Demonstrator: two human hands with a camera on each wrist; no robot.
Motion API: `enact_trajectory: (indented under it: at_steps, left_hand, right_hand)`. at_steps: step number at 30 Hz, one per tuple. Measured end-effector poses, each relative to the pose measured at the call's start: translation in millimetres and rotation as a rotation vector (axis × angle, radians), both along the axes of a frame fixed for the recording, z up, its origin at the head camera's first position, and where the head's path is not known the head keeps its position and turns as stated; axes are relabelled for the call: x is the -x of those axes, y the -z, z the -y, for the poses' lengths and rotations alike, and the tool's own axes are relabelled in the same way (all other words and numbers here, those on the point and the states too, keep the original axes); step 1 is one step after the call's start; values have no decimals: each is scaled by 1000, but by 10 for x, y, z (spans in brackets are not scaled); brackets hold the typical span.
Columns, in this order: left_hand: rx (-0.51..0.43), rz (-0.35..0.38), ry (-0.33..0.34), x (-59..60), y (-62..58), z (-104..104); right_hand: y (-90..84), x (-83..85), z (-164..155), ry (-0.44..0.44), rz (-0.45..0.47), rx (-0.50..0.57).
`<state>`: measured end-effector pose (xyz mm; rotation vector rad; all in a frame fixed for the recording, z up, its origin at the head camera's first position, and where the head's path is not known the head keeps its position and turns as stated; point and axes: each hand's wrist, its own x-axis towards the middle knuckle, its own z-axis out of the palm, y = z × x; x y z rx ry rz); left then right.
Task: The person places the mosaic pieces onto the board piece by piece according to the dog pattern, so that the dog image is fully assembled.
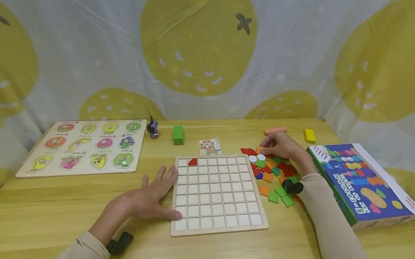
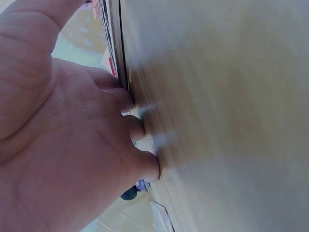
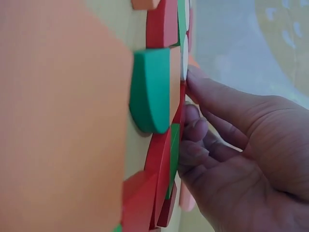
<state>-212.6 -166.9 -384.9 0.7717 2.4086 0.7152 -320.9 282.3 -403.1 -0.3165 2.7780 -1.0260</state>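
Note:
A wooden grid board (image 1: 224,231) lies flat, with a red quarter-round piece (image 1: 193,162) in its top row. My left hand (image 1: 147,201) is spread at the board's left edge, thumb over the lower-left cells and fingertips near the upper-left edge. In the left wrist view, its palm and fingertips show close to the tabletop (image 2: 231,121). At the far side of the loose piece pile, my right hand (image 1: 282,145) pinches an orange piece (image 1: 260,150) between thumb and fingers. Red, green and white pieces lie beside it, including a green round-edged piece (image 3: 152,92).
Behind the board lies a small pattern card (image 1: 209,147). A fruit puzzle board (image 1: 83,148), a small figurine (image 1: 153,128) and a green block (image 1: 178,135) stand at back left. Right of the pile are a blue box (image 1: 364,181), a yellow block (image 1: 309,136) and an orange stick (image 1: 275,130).

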Motion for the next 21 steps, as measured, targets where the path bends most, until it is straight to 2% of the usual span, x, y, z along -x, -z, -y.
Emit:
enact_trajectory:
  at_steps: [11, 17, 21]
  left_hand:
    - [2, -12, 12, -3, 51, -4]
    - [-3, -19, 9, 5, 39, -15]
    - [3, -17, 6, 2, 30, -10]
  right_hand:
    - [74, -21, -19, -23, -102, 17]
    - [11, -23, -18, 11, -140, 50]
    - [5, -22, -6, 47, -126, 61]
